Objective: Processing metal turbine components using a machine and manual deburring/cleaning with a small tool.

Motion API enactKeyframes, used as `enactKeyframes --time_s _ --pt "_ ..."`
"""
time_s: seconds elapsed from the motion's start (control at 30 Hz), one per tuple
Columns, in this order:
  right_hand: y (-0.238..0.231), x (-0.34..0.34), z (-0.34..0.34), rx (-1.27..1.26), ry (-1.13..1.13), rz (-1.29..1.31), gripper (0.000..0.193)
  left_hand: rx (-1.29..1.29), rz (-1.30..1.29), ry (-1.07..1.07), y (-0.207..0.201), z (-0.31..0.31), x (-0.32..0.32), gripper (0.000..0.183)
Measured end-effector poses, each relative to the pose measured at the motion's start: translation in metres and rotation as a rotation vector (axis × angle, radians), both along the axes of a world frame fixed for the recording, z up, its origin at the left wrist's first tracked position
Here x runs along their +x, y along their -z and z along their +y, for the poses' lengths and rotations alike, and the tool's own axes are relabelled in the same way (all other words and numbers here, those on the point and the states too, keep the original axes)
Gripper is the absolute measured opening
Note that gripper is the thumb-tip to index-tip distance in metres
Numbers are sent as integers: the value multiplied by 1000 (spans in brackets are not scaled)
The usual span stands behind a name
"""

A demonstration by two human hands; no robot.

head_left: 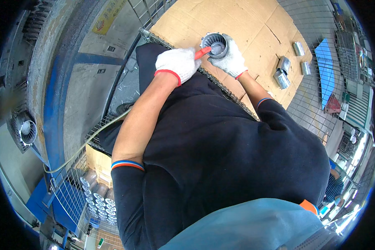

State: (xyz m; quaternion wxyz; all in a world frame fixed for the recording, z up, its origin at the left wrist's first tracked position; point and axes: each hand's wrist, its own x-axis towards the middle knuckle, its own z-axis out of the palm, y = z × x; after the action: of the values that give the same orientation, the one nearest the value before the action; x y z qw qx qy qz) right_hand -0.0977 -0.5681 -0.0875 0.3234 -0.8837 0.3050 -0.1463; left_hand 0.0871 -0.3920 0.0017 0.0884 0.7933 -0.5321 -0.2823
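Observation:
My right hand (231,59), in a white knitted glove with a red cuff, grips a grey metal housing (215,40) from its right side. The housing is round and hollow, with fins around its inner wall, and its open end faces up toward me. My left hand (176,64), gloved the same way, is closed around a tool with a red handle (202,52). The tool points right into the housing's mouth. Its working tip is too small to make out. Both hands are above the near edge of a cardboard sheet (241,25).
Several shiny metal cylinders (283,65) lie on the cardboard's right side, inside a wire mesh cage (308,98). Lower left, another mesh crate (66,193) holds stacked cylinders (100,196). A pale hose (87,141) crosses there. A blue-grey machine (56,104) stands left. Another person (334,187) is at far right.

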Motion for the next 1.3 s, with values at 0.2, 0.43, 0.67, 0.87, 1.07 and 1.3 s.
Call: enactKeyframes --time_s 0.2,0.43,0.67,0.87,1.07,1.3 --pt "6 -3 -4 -75 -16 19 101 7 8 3 -2 -1 0 38" --pt "17 -4 -6 -45 58 -46 94 64 23 41 -8 7 2 41" --pt "6 -6 -3 -45 0 -4 93 60 -6 46 -6 3 0 41" --pt "7 -4 -1 -88 -32 -16 95 18 -17 2 -12 -2 -2 40" --pt "21 -6 -12 -23 31 -10 102 105 -6 71 -17 7 4 39" --pt "10 -12 -8 -65 -9 12 101 113 -2 85 -12 7 4 44"
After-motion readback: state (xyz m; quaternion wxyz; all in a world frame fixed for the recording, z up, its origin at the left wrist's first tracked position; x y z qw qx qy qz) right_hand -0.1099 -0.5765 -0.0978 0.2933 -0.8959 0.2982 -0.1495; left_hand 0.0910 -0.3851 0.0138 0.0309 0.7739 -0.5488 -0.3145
